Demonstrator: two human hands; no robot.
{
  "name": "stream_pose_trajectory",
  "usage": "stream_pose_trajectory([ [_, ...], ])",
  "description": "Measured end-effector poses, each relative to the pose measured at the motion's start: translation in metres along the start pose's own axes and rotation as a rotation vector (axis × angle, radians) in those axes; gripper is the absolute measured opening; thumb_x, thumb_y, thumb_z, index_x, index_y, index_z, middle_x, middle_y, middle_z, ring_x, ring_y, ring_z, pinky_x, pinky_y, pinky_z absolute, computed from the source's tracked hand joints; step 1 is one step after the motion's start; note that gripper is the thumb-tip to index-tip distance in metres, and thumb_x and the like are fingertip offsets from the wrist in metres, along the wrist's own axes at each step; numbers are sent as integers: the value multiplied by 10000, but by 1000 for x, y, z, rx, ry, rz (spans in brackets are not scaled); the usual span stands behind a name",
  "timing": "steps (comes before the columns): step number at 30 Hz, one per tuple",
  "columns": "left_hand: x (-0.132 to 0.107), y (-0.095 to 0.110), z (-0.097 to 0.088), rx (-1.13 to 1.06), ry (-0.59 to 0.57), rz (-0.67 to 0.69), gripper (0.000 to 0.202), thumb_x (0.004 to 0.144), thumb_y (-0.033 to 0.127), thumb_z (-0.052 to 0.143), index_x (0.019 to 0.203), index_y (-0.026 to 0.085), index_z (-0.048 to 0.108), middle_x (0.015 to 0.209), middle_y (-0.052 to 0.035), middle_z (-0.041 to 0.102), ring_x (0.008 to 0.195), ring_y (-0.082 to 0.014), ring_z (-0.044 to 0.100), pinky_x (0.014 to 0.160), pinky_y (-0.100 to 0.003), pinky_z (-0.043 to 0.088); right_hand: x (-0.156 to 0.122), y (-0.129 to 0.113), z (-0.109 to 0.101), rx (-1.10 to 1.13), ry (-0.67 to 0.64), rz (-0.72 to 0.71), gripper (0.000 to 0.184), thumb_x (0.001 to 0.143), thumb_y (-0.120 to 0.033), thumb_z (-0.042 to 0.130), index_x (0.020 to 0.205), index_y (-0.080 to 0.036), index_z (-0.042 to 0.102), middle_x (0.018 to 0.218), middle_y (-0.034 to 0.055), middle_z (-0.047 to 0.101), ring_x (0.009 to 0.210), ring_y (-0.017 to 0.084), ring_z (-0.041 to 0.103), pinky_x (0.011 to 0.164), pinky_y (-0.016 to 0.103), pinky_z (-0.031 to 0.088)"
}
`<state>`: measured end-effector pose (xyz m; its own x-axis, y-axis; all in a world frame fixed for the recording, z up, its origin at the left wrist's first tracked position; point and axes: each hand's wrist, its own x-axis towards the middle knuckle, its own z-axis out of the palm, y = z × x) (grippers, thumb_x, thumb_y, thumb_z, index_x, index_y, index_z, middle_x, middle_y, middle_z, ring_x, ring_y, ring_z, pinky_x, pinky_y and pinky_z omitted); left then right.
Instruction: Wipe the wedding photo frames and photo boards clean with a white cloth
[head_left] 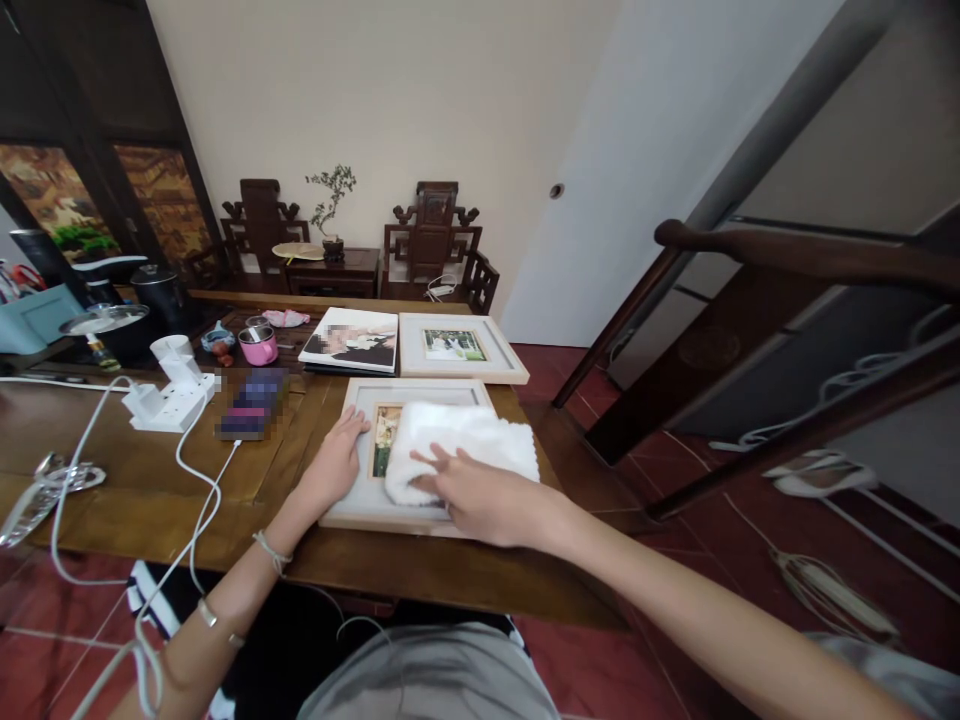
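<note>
A light wood picture frame (346, 510) with a small photo lies flat near the table's front edge. My left hand (339, 460) rests on its left side, fingers stretched over the border. Over the right part of the glass is a fluffy white cloth (480, 430), folded, covering part of the photo. My right hand (480, 495) presses on this cloth with bent, slightly parted fingers; the thumb is hard to see. Behind, a second picture frame (465, 376) lies beside a white-edged photo panel (349, 338).
On the wooden table (480, 580), a phone (253, 403) charges by a white power strip (172, 405) with trailing cables. A pink cup (259, 346) and a dark pot (156, 292) stand farther left. A wooden chair (720, 310) is at the right.
</note>
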<state>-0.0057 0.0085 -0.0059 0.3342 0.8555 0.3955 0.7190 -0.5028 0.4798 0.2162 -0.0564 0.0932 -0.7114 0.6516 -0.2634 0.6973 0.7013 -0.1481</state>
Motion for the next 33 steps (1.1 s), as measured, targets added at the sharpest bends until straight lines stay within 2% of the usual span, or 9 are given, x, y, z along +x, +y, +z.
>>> stream_pose_trajectory([
  [3, 0, 1, -1, 6, -8, -10, 482, 774, -20, 313, 1165, 77, 577, 1354, -167, 533, 1373, -225, 346, 1129, -461, 315, -21, -26, -9, 155, -33, -82, 553, 771, -3, 407, 1292, -134, 536, 1456, 206, 383, 1355, 327, 323, 1034, 488, 362],
  [6, 0, 1, -2, 2, -19, -18, 479, 782, -11, 309, 1177, 63, 569, 1355, -181, 528, 1373, -232, 347, 1129, -471, 309, -20, -28, -5, 204, 22, -72, 610, 734, 18, 413, 1308, -155, 520, 1483, 188, 345, 1389, 316, 246, 1079, 514, 289],
  [9, 0, 0, -1, -20, -23, -9, 474, 782, -4, 317, 1173, 65, 575, 1356, -182, 527, 1376, -242, 340, 1130, -484, 306, 0, -1, 9, 134, 108, -27, 667, 703, 20, 432, 1346, -147, 479, 1511, 178, 290, 1410, 330, 159, 1089, 591, 212],
  [14, -1, -2, -1, -55, -14, -8, 463, 788, 8, 338, 1169, 98, 584, 1360, -156, 530, 1374, -244, 344, 1134, -497, 299, 45, 63, 14, -86, 309, 53, 661, 712, 36, 403, 1337, -159, 495, 1524, 117, 287, 1415, 301, 170, 1108, 599, 147],
  [18, -1, -1, 0, -78, 1, -25, 443, 799, 14, 335, 1159, 81, 585, 1357, -171, 529, 1375, -243, 342, 1141, -482, 287, 67, 78, 9, -132, 334, 125, 620, 740, 27, 392, 1329, -131, 505, 1529, 131, 266, 1411, 372, 125, 1055, 686, 155],
  [22, -1, -1, 0, -43, -4, -10, 443, 810, 14, 319, 1161, 84, 581, 1348, -161, 540, 1376, -238, 341, 1133, -474, 308, 59, 52, 14, -101, 268, 81, 641, 714, 36, 396, 1313, -148, 531, 1527, 122, 274, 1406, 383, 137, 1039, 683, 207],
  [26, -1, 2, -1, -41, 1, -23, 424, 839, 48, 329, 1184, 87, 571, 1356, -161, 533, 1373, -231, 349, 1134, -460, 307, 22, 10, 8, 53, 101, -6, 644, 714, 10, 422, 1326, -165, 514, 1522, 124, 289, 1396, 379, 186, 1026, 659, 271],
  [29, -1, 6, -3, -48, 0, -54, 403, 894, 124, 320, 1221, 72, 550, 1375, -180, 507, 1363, -238, 369, 1136, -462, 295, -5, -19, -5, 149, 19, -88, 590, 736, 4, 417, 1275, -191, 557, 1470, 138, 388, 1367, 345, 292, 1003, 586, 363],
  [33, -1, 11, -6, -65, -11, -74, 432, 948, 225, 284, 1299, 81, 492, 1396, -162, 491, 1374, -234, 350, 1143, -456, 270, -11, -32, -10, 189, -12, -91, 617, 732, 18, 395, 1293, -197, 539, 1450, 138, 420, 1373, 337, 281, 1024, 592, 336],
])
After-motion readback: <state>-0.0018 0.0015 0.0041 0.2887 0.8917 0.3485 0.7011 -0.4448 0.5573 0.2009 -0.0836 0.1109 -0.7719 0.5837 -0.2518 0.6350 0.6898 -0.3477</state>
